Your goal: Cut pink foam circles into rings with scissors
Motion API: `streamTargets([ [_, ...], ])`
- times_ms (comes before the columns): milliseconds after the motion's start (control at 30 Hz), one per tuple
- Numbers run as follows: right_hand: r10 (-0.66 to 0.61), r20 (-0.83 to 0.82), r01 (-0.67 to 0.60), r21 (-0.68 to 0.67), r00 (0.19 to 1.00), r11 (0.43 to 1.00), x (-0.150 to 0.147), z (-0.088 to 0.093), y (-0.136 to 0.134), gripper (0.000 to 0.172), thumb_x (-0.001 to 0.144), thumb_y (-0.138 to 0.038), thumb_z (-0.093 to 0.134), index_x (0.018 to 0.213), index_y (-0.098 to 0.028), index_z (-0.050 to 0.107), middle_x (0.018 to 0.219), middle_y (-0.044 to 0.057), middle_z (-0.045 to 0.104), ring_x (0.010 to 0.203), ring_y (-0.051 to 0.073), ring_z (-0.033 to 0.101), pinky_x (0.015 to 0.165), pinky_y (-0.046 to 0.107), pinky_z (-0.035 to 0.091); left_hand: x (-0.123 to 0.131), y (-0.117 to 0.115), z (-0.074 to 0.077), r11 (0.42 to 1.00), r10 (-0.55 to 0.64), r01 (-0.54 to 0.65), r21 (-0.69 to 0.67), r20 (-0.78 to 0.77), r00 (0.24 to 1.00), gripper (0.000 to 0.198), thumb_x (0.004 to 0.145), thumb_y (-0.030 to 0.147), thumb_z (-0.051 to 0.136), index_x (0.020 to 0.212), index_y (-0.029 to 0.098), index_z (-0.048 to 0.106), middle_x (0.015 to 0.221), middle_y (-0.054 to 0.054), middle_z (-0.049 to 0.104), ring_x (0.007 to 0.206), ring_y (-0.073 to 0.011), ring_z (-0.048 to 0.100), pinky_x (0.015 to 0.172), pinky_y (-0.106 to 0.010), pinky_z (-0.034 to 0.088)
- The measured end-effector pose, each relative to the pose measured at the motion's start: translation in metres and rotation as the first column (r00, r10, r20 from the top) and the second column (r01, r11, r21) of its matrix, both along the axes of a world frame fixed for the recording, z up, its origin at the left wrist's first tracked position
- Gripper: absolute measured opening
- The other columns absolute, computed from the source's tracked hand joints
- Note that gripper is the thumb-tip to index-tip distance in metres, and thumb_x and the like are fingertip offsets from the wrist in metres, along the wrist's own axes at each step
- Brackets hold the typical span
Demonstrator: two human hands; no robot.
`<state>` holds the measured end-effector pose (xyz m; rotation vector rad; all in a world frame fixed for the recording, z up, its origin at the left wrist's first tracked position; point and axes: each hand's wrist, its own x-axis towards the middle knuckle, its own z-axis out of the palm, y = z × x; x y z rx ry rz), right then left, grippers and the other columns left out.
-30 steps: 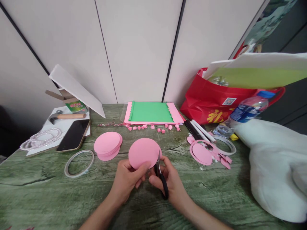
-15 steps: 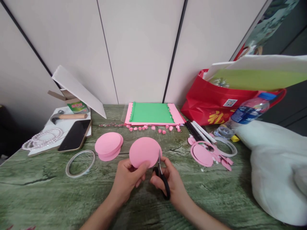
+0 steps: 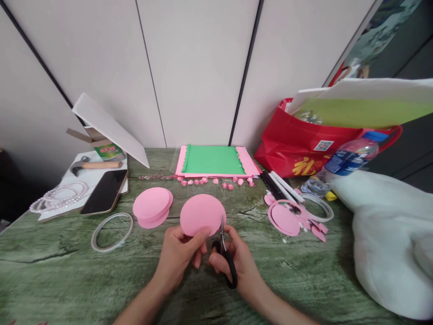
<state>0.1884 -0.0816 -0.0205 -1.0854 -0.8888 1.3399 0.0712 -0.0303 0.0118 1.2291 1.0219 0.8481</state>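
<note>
My left hand [image 3: 184, 250] pinches the lower edge of a pink paper circle [image 3: 201, 213], thumb on top. Black-handled scissors [image 3: 226, 255] are gripped in my right hand [image 3: 238, 257], their blades pointing up at the circle's right edge. Whether the blades are cutting into the paper I cannot tell. To the left of the held circle lies a small stack of pink paper circles [image 3: 151, 204]. Pink paper offcuts [image 3: 286, 219], among them a ring and a smaller disc, are on the table at the right.
A roll of tape [image 3: 98, 243], a phone [image 3: 104, 192], a hammer [image 3: 101, 165] and bead strings [image 3: 61, 198] lie left. Green paper [image 3: 214, 159] sits at the back, small pink roses before it. Right are pens [image 3: 287, 187], a red bag [image 3: 294, 144], a bottle [image 3: 355, 153] and a white plush-like object [image 3: 389, 243].
The scissors and my right hand have shifted slightly left and down along the circle's edge. The circle has moved a little left; the whole view has drifted slightly.
</note>
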Motion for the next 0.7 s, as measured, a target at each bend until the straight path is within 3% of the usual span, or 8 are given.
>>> streamTargets([
  [233, -0.027, -0.068, 0.032, 0.071, 0.997, 0.997, 0.0022, -0.0041, 0.0009, 0.06, 0.057, -0.045, 0.076, 0.1, -0.024, 0.04, 0.059, -0.007, 0.049, 0.052, 0.01, 0.043, 0.051, 0.022, 0.034, 0.0009, -0.0003, 0.0028, 1.0, 0.0, 0.0, 0.013, -0.031, 1.0, 0.036, 0.066, 0.034, 0.067, 0.041, 0.011, 0.053, 0.037, 0.002, 0.049, 0.026, -0.0027, 0.034, 0.03, -0.016, 0.02],
  [700, -0.007, -0.03, 0.009, 0.061, 1.0, 0.998, 0.0035, -0.0017, 0.0002, 0.059, 0.058, -0.045, 0.075, 0.099, -0.022, 0.039, 0.055, -0.009, 0.047, 0.044, 0.007, 0.036, 0.043, 0.018, 0.028, -0.0014, 0.0007, -0.0011, 1.0, 0.003, -0.003, 0.02, -0.02, 1.0, 0.034, 0.067, 0.034, 0.067, 0.046, 0.011, 0.054, 0.039, 0.003, 0.05, 0.027, -0.0023, 0.034, 0.03, -0.016, 0.019],
])
